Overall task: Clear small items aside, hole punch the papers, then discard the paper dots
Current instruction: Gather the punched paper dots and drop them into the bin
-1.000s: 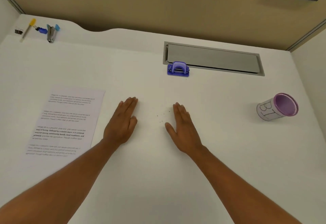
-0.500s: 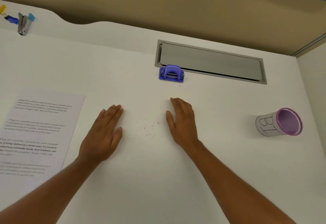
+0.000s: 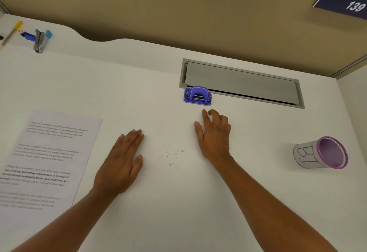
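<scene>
Two hands, left hand (image 3: 119, 164) and right hand (image 3: 213, 135), flanking paper dots (image 3: 171, 155), desk (image 3: 178, 202)

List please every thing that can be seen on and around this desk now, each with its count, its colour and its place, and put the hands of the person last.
hole punch: one, blue-purple, far middle of the desk, at the near left corner of the hatch
paper dots: a scatter, too small to count, pale and dark, between the two hands
paper: count of sheets unclear, white with black print, left side
cup: one, white with a purple rim, marked BT, lying on its side, right side
small items: several, among them a yellow-capped pen and a silver stapler, far left corner
hatch: one, grey, set in the desk at the far side
number plate: one, dark blue, reads 139, top right
desk: one, white
left hand: flat on the desk, holds nothing
right hand: fingers loosely curled, holds nothing
</scene>
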`<state>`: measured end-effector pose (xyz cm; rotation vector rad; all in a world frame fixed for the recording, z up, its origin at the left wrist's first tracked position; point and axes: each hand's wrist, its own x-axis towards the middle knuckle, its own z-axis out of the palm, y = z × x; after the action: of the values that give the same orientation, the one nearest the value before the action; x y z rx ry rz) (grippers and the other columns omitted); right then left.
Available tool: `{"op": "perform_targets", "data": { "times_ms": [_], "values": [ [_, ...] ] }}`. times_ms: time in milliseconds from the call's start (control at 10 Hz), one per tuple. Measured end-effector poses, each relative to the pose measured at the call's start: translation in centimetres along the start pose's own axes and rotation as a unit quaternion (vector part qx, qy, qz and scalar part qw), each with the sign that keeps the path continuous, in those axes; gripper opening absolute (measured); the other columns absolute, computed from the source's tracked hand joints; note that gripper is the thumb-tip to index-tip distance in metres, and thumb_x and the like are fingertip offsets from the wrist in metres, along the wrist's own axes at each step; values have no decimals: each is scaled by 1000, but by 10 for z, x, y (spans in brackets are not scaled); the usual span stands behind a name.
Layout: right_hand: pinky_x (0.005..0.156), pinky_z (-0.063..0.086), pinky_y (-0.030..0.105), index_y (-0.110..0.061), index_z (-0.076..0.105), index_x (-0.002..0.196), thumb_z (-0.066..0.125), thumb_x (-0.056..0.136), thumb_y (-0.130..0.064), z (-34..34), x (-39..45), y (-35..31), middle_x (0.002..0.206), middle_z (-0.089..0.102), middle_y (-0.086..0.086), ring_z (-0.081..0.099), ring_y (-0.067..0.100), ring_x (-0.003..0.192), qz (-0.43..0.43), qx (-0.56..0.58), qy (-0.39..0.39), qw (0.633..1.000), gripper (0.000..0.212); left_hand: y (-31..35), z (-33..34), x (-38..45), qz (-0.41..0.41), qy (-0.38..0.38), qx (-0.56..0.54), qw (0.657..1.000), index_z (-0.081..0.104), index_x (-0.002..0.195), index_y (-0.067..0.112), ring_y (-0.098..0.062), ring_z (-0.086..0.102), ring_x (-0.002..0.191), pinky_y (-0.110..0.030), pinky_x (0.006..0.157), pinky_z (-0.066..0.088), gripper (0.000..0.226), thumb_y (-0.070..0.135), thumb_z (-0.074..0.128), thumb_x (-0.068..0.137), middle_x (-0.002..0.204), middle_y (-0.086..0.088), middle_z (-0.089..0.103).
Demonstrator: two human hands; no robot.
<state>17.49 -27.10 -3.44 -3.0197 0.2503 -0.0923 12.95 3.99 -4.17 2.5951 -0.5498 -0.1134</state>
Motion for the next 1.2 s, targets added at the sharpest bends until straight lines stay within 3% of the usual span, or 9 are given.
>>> {"op": "perform_targets", "data": {
  "times_ms": [200,300,500,600,700,1200],
  "values": [
    [102,42,47,-18,55,147,42,106,-50,1,-70,-15,150,53,2,50,31,127,-168,37,-3,985,53,1,0,0,6,8,-1,1000,40,162,5,-23,33,160,-42,133,17,63,33,33,106,171,-6,38],
    [106,42,47,-18,58,145,41,107,-49,6,-97,-21,150,55,1,50,30,132,-198,58,4,978,51,-1,0,-1,9,11,1,1000,41,161,5,-22,33,160,-40,133,16,62,32,35,106,171,-6,39],
    [106,38,39,-23,68,131,44,107,-38,2,-72,-20,143,60,-3,57,26,124,-162,150,33,975,37,2,-3,-1,7,7,1,1000,43,160,5,-22,33,160,-45,133,21,61,30,35,106,171,-6,39],
    [110,36,41,-24,53,146,41,106,-47,-2,-40,-21,163,40,-3,46,24,134,-106,108,-11,988,48,1,-2,-1,5,7,2,1000,42,161,5,-21,32,160,-42,134,19,62,30,34,106,171,-6,38],
    [108,37,43,-23,42,154,37,104,-57,-2,-12,-24,169,30,-3,42,25,135,-69,80,-31,994,61,2,-2,-1,4,12,0,1000,43,160,4,-21,33,160,-42,133,19,61,30,34,106,170,-6,40],
    [100,44,44,-21,45,152,27,103,-68,0,12,-29,166,36,-2,46,27,127,-88,28,-63,994,70,1,0,1,-2,0,-7,1000,41,161,5,-20,30,161,-47,132,22,62,31,31,106,171,-5,38]
  ]
}}
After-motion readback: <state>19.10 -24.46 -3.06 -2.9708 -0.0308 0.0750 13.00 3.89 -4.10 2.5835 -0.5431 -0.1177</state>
